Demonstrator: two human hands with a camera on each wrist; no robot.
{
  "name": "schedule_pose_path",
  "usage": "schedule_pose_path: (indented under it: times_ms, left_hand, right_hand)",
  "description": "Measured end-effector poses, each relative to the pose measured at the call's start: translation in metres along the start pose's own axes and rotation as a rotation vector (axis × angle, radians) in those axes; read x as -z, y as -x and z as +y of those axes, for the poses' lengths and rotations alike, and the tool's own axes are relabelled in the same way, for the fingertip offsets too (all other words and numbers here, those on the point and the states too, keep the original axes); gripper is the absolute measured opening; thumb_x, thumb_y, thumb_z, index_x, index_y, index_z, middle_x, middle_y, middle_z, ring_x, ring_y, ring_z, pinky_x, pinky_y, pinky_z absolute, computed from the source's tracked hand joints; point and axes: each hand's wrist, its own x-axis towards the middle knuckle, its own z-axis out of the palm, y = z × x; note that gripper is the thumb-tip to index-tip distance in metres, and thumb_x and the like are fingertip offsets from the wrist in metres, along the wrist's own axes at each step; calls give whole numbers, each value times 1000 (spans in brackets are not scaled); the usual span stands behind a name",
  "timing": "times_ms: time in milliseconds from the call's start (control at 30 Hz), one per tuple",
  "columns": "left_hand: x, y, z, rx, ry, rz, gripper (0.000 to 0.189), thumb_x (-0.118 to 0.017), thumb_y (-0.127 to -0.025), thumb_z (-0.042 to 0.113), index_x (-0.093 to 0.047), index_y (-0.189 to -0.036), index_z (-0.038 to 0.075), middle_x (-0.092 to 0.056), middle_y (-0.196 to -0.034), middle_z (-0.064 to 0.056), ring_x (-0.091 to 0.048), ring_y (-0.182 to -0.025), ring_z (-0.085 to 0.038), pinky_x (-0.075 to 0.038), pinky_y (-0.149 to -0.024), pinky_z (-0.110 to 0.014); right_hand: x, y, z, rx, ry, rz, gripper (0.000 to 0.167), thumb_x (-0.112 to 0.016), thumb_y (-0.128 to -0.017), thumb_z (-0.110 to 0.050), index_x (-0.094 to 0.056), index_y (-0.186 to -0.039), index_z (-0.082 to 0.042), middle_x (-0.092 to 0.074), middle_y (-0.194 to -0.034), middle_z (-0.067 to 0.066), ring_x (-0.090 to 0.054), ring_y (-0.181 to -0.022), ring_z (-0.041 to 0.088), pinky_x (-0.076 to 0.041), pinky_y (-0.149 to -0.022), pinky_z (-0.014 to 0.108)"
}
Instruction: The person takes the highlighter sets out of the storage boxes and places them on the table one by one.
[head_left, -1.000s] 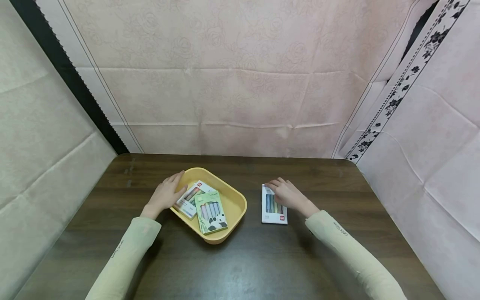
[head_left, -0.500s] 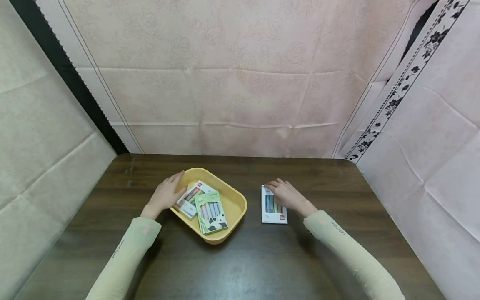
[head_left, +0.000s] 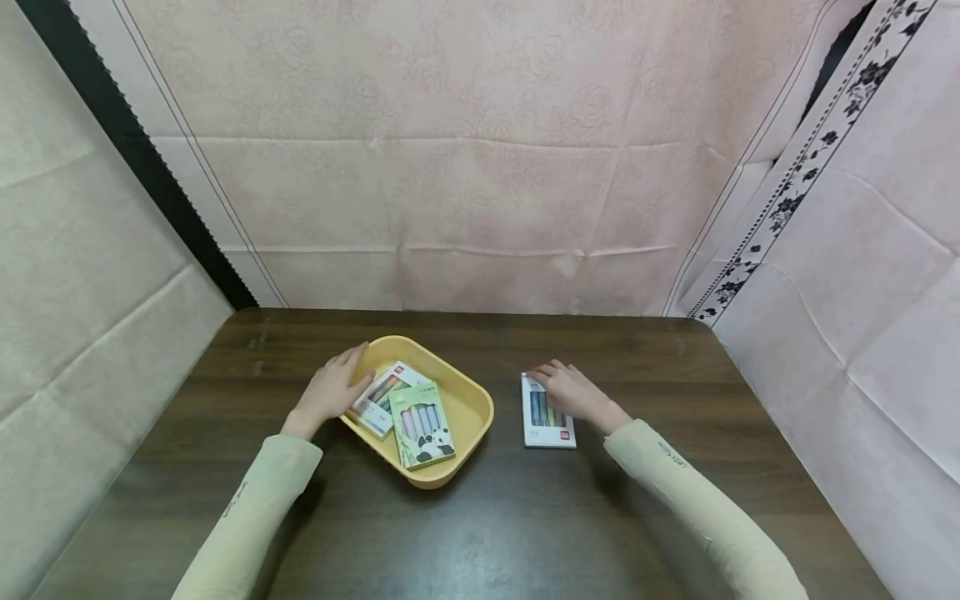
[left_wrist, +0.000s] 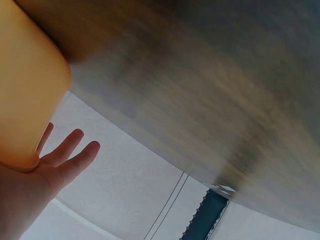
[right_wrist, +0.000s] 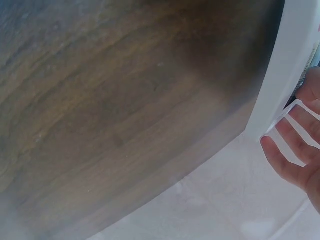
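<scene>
My left hand (head_left: 326,394) rests at the left rim of a yellow tray (head_left: 471,402), its thumb over the inside. In the left wrist view its fingers (left_wrist: 75,162) extend fairly straight beyond the rim, apart from the tray wall. Inside the tray lie a white box of markers (head_left: 373,414) and, partly over it, a green panda box of markers (head_left: 423,433). To the right, my right hand (head_left: 576,390) pinches the far end of another white box of markers (head_left: 547,436). Its thumb is on the windowed face and its fingertips touch the edge in the right wrist view.
Everything stands on a dark wooden table (head_left: 480,533). Pale patterned cloth (head_left: 465,200) hangs behind the table and along both sides. The tray and the right-hand box stand a short gap apart.
The far end of the white box under my right hand has shifted slightly nearer or lower, its near end staying put. The right forearm has moved slightly left. The left hand and tray are still.
</scene>
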Motion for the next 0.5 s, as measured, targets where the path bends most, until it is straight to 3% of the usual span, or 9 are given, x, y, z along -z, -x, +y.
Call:
schedule_pose_path:
  times_ms: [500]
  left_hand:
    - [1, 0, 2, -7, -3, 5, 59, -43, -92, 34, -25, -140, 4, -35, -138, -24, -37, -120, -46, -32, -95, -59]
  right_hand:
    - [-6, -1, 2, 29, -11, -8, 39, -58, -79, -2, -57, -118, -7, -59, -117, 11, -52, -107, 26, -44, -88, 51]
